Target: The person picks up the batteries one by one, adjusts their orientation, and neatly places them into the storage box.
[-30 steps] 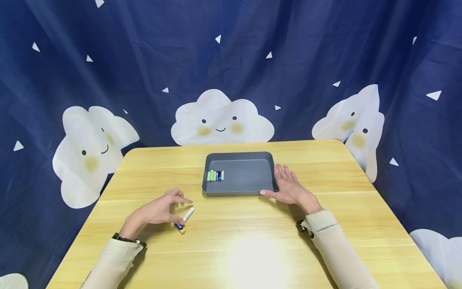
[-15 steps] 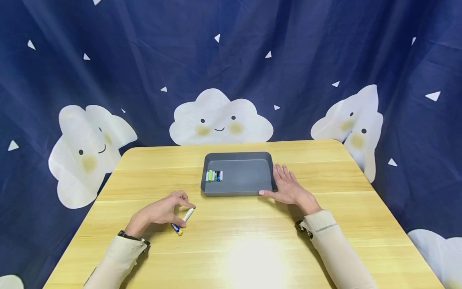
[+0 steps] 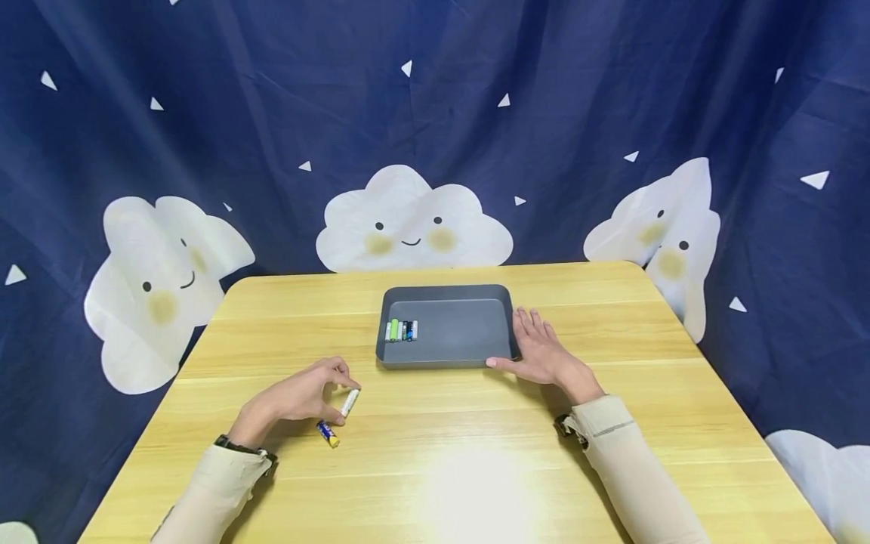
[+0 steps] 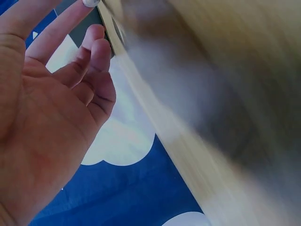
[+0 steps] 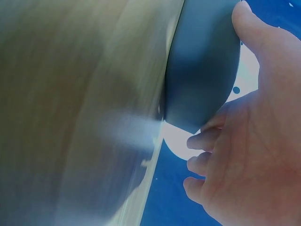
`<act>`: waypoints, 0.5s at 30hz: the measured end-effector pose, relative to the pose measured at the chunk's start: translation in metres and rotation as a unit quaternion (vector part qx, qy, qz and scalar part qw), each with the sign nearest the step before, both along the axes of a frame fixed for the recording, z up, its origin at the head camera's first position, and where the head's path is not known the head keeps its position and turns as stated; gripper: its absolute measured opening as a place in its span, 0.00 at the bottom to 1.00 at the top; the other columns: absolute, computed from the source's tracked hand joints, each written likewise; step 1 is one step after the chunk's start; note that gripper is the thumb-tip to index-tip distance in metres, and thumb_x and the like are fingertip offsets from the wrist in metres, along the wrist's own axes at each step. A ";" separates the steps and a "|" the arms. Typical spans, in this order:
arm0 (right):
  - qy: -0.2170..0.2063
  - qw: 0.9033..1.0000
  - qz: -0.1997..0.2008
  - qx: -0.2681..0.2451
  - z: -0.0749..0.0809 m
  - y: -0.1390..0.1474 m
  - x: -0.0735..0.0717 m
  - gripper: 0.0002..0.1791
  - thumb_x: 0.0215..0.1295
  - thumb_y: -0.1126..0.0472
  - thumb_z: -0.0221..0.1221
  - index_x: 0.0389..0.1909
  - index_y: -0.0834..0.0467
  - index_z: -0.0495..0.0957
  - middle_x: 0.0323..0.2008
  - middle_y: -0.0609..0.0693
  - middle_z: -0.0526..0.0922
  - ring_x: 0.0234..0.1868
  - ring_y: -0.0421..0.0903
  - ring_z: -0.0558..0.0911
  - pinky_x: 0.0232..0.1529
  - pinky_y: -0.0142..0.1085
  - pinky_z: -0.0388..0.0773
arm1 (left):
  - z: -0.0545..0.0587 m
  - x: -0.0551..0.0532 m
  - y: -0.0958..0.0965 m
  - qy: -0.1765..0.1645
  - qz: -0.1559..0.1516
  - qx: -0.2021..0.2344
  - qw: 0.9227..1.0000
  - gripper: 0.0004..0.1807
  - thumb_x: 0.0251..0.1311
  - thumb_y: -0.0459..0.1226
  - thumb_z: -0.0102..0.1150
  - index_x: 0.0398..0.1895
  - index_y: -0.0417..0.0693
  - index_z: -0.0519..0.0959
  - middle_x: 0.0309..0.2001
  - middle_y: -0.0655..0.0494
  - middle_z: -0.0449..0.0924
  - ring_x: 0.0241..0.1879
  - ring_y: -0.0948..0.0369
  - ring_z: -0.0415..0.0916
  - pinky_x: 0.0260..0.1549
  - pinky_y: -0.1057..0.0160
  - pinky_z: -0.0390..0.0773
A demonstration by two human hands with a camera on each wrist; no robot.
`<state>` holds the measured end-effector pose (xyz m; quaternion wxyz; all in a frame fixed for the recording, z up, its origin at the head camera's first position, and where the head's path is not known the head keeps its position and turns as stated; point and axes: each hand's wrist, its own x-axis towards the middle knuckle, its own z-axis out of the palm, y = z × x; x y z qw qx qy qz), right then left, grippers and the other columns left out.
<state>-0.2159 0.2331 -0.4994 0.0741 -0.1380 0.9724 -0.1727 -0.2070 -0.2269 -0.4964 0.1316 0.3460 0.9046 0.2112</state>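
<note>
My left hand point(image 3: 299, 397) pinches a white battery point(image 3: 350, 403) by its two ends, between thumb and index finger. Just below the thumb, a blue and yellow battery point(image 3: 328, 434) lies on the table. My right hand point(image 3: 540, 351) rests at the near right corner of a dark grey tray point(image 3: 448, 364), fingers straight along its right side and thumb at the front rim. In the right wrist view the thumb touches the tray wall point(image 5: 202, 61). Only a pale tip of the battery shows at the top of the left wrist view.
Several batteries point(image 3: 401, 331), one of them bright green, stand side by side at the left end inside the tray. The wooden table point(image 3: 421, 461) reaches back to a dark blue curtain point(image 3: 435, 113) with white clouds.
My left thumb and index finger have closed on the white battery and drawn it slightly away from the blue and yellow one, which now shows whole. The right hand stays at the tray.
</note>
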 end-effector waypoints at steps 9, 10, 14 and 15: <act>0.000 1.000 0.000 0.000 0.002 0.000 0.000 0.68 0.65 0.23 0.54 0.81 0.70 0.36 0.83 0.67 0.36 0.83 0.68 0.37 0.81 0.62 0.39 | -0.001 -0.003 0.002 -0.003 0.034 0.001 0.999 0.29 0.46 0.44 0.83 0.55 0.48 0.88 0.34 0.55 0.68 0.34 0.63 0.62 0.32 0.70 0.64; -0.001 1.000 0.000 0.000 0.002 0.000 0.000 0.68 0.65 0.23 0.54 0.81 0.70 0.36 0.83 0.67 0.36 0.83 0.68 0.37 0.81 0.62 0.38 | -0.001 -0.003 0.003 -0.003 0.035 0.001 0.999 0.30 0.46 0.44 0.83 0.55 0.47 0.88 0.33 0.55 0.68 0.33 0.64 0.62 0.31 0.70 0.63; 0.002 1.000 0.000 -0.001 0.001 -0.001 0.000 0.68 0.65 0.23 0.54 0.81 0.70 0.37 0.83 0.68 0.37 0.83 0.69 0.37 0.81 0.63 0.38 | -0.003 -0.006 0.004 0.007 0.040 0.009 0.999 0.30 0.46 0.45 0.82 0.55 0.47 0.87 0.33 0.56 0.70 0.32 0.65 0.62 0.30 0.70 0.64; 0.003 1.000 0.000 -0.001 0.001 -0.001 0.000 0.67 0.65 0.23 0.54 0.81 0.71 0.37 0.83 0.68 0.37 0.83 0.69 0.37 0.81 0.63 0.38 | -0.003 -0.006 0.005 0.010 0.041 0.014 0.999 0.30 0.46 0.45 0.82 0.56 0.47 0.87 0.33 0.56 0.71 0.33 0.64 0.64 0.30 0.70 0.64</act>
